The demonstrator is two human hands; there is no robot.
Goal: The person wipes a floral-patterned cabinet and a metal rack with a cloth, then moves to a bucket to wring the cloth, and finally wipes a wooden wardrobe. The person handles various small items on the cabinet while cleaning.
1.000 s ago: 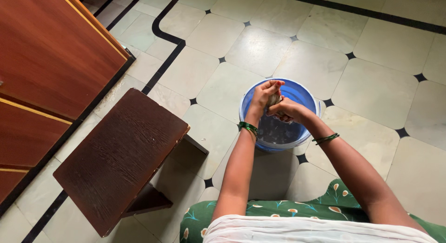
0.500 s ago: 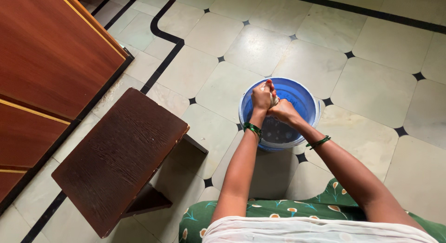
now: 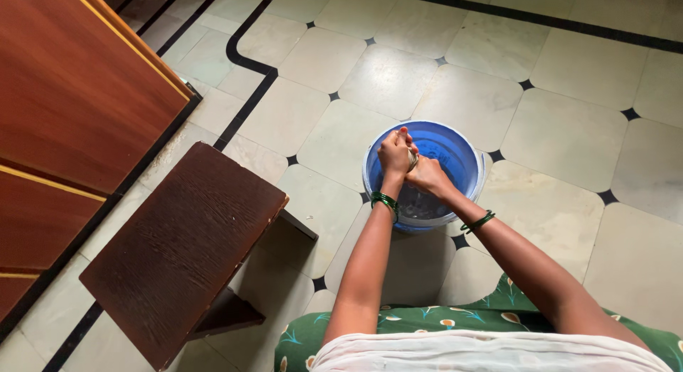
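Blue plastic bucket (image 3: 466,155) stands on the tiled floor (image 3: 569,130), and both hands are now drawn tight together above its water, left hand (image 3: 395,153) and right hand (image 3: 427,176) each clamped on a small pale cloth (image 3: 412,158). A second ago the left fingers were loose; the closing suggests wringing. No packages, labels or signs visible; a dark wooden stool (image 3: 185,244) stands left.

I stand on a pale tiled floor (image 3: 569,130) with black lines; a blue bucket (image 3: 466,148) and a dark wooden stool (image 3: 178,244) sit on it.
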